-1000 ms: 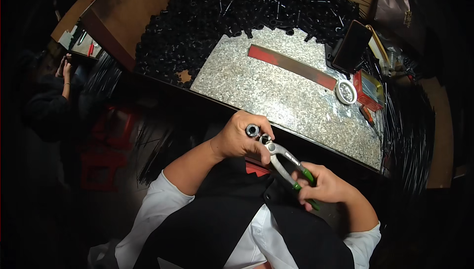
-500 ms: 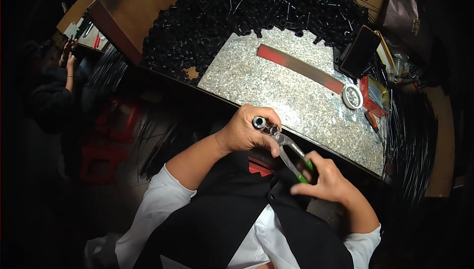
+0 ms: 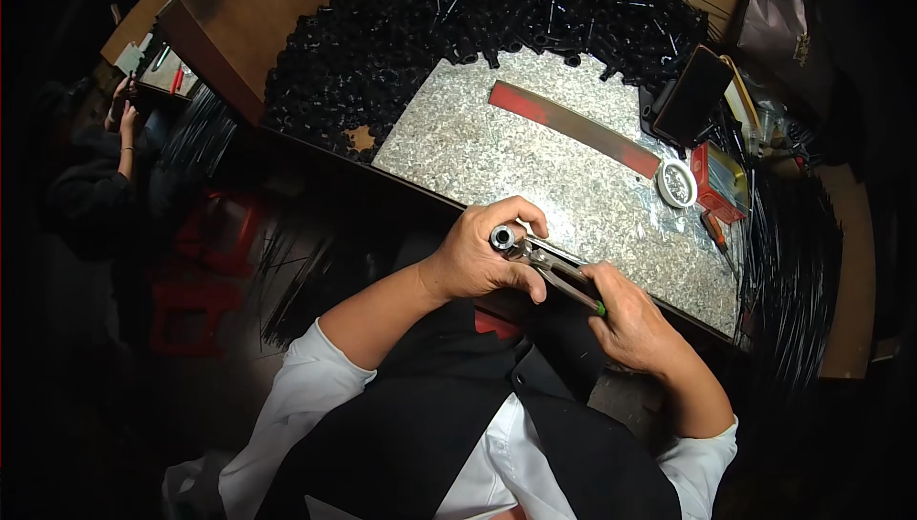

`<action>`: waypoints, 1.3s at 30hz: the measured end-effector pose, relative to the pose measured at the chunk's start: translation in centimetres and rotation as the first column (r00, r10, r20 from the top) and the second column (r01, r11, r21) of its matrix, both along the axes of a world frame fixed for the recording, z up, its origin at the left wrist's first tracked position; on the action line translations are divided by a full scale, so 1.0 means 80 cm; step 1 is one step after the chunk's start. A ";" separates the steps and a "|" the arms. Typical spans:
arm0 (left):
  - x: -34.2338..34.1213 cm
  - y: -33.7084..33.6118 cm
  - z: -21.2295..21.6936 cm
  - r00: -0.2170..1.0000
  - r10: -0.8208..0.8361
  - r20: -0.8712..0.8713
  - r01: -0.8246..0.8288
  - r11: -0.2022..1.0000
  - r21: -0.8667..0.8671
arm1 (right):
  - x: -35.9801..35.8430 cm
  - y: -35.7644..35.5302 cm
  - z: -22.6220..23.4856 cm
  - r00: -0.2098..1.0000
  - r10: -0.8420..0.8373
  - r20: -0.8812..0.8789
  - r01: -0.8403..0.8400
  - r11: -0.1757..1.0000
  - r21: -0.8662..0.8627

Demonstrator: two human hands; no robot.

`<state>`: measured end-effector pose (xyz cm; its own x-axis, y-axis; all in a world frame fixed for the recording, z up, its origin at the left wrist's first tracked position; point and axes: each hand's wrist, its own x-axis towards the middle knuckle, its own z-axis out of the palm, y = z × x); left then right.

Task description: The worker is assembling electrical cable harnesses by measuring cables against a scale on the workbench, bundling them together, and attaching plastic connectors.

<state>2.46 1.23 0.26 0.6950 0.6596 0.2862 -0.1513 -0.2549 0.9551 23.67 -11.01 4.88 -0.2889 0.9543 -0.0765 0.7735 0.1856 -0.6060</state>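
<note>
My left hand (image 3: pixel 482 257) grips a small silver cylindrical part (image 3: pixel 502 236) just in front of the table's near edge. My right hand (image 3: pixel 630 315) is closed on the green-tipped handles of metal pliers (image 3: pixel 559 270), whose jaws meet the silver part at my left fingers. Both hands sit close together above my dark vest, just below the speckled metal sheet (image 3: pixel 535 152) that covers the table.
A big heap of small black parts (image 3: pixel 458 14) fills the far side of the table. A red-and-grey flat bar (image 3: pixel 573 128) and a white ring-shaped container (image 3: pixel 676 184) lie on the sheet. A dark box (image 3: pixel 693 95) stands at right. Another person (image 3: pixel 105 157) sits at far left.
My hands have drawn closer together and the pliers' handles have squeezed in. The view has shifted slightly, so the table sits lower and nearer.
</note>
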 end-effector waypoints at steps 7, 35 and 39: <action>0.006 -0.004 -0.005 0.993 0.110 0.038 -0.110 0.994 0.002 | -0.005 0.015 -0.025 0.990 -0.133 -0.038 0.130 0.989 -0.069; 0.052 -0.009 0.005 0.991 0.137 -0.005 -0.137 0.990 -0.041 | 0.221 0.154 -0.035 0.652 -0.456 0.606 0.285 0.888 0.361; 0.053 -0.008 0.003 0.992 0.130 -0.004 -0.130 0.991 -0.039 | 0.208 0.151 -0.016 0.651 -0.475 0.592 0.350 0.880 0.321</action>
